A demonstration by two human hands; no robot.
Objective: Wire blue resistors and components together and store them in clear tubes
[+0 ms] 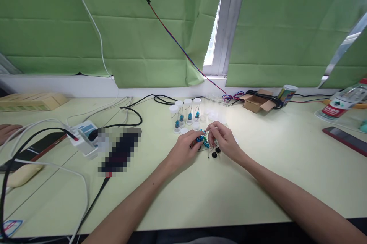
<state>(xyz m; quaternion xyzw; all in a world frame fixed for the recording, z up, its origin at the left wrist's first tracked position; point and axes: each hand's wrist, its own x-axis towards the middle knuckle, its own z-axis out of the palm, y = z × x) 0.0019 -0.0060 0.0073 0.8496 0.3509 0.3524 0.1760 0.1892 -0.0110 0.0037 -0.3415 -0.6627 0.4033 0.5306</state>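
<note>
On the table in front of me, my left hand curls its thumb and fingers around the edge of a small pile of blue disc-shaped electronic components with thin wire leads. Close on its right, my right hand has its fingertips pinched together over the same pile; what they grip is too small to tell. Two black disc components lie just below the right fingers. Behind my hands stand several clear vials with white caps, with blue components inside and leads sticking up.
Clear empty containers stand behind my right hand. An open cardboard box, a can, a water bottle and a phone are to the right. On the left lie a power strip, cables and another person's hand.
</note>
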